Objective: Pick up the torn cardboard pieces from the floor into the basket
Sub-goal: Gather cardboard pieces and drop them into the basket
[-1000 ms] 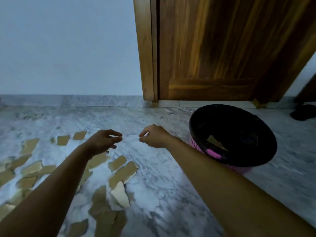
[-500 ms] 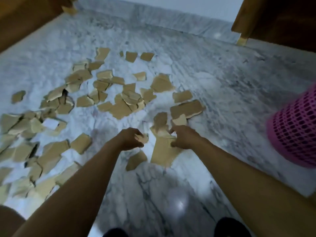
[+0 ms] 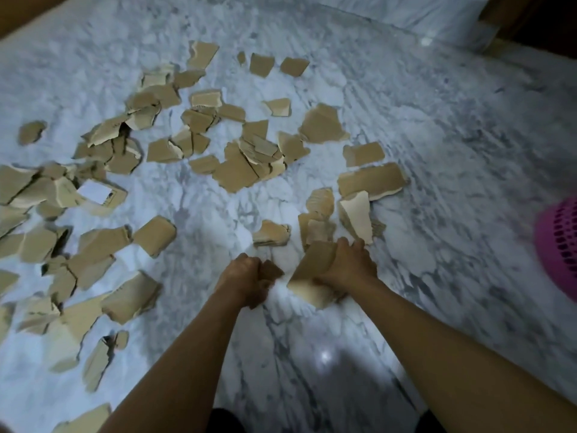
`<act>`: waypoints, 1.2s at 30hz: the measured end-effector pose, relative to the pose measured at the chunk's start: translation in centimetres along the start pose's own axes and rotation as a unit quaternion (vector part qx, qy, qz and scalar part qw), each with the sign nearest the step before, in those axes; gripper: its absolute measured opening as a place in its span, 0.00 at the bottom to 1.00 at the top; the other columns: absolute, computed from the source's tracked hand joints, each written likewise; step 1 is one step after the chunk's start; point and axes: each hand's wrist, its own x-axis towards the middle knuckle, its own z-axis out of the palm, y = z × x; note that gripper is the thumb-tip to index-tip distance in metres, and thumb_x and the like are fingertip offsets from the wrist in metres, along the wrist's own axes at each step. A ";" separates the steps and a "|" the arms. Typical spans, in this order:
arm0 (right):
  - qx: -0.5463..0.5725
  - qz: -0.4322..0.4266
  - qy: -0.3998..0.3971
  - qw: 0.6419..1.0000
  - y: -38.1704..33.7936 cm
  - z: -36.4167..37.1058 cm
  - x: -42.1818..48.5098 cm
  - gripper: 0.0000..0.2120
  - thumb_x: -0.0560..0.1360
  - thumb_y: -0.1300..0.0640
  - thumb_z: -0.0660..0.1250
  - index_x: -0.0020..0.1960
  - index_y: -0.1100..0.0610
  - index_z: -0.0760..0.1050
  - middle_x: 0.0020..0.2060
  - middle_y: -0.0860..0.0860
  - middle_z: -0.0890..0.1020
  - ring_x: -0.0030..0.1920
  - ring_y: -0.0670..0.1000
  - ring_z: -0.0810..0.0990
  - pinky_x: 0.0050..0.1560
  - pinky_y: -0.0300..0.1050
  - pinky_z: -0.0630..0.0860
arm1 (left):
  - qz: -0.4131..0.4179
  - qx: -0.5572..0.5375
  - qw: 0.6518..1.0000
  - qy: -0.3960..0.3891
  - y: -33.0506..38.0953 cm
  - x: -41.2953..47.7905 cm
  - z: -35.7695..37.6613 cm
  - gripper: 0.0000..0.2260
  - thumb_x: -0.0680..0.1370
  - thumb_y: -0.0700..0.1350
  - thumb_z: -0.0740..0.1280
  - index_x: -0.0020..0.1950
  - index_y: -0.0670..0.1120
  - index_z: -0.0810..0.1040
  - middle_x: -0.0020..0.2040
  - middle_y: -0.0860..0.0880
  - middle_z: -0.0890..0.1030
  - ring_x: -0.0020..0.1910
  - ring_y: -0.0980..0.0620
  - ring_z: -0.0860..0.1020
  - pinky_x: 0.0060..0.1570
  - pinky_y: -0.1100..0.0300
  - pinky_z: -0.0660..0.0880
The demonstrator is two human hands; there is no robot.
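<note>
Several torn brown cardboard pieces [image 3: 237, 175] lie scattered over the white marble floor [image 3: 437, 157], thickest at the left and centre. My right hand [image 3: 346, 264] is closed on a large brown cardboard piece [image 3: 312, 276] lifted just above the floor. Close beside it, my left hand [image 3: 245, 278] is closed on a small dark cardboard piece [image 3: 271, 271]. The pink perforated basket [image 3: 559, 245] shows only partly at the right edge, well to the right of both hands.
A wooden door frame [image 3: 512, 35] stands at the top right and a brown wooden edge [image 3: 18, 10] crosses the top left corner. More cardboard pieces [image 3: 370, 179] lie just beyond my right hand. Bare marble stretches between my hands and the basket.
The view dropped from the door and basket to the floor. Both hands went from empty to down among the pieces, each closing on cardboard; the right hand's large piece has lifted.
</note>
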 end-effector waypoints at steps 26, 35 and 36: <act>-0.199 -0.245 0.006 0.949 -3.1 -2.0 6.7 0.38 0.64 0.39 0.77 0.66 0.54 0.67 0.65 0.55 0.71 0.62 0.59 0.73 0.63 0.58 0.71 | 0.063 -0.090 0.990 0.091 0.5 3.9 -1.9 0.24 0.74 0.47 0.74 0.62 0.45 0.64 0.51 0.45 0.79 0.48 0.45 0.79 0.46 0.53 0.74; 0.032 -0.167 -0.125 0.977 1.4 -7.4 5.2 0.25 0.60 0.39 0.82 0.47 0.53 0.78 0.48 0.50 0.83 0.46 0.50 0.81 0.43 0.45 0.79 | 0.044 -0.113 0.992 -0.030 1.8 3.7 -3.9 0.08 0.79 0.48 0.67 0.53 0.45 0.74 0.46 0.49 0.79 0.42 0.53 0.77 0.37 0.62 0.69; 0.065 -0.146 -0.117 0.980 2.5 -9.1 5.0 0.22 0.60 0.39 0.82 0.43 0.53 0.80 0.44 0.51 0.84 0.43 0.50 0.83 0.39 0.43 0.79 | 0.063 -0.097 0.993 -0.035 2.4 3.7 -4.3 0.08 0.79 0.49 0.68 0.51 0.46 0.75 0.45 0.49 0.77 0.40 0.54 0.76 0.36 0.62 0.68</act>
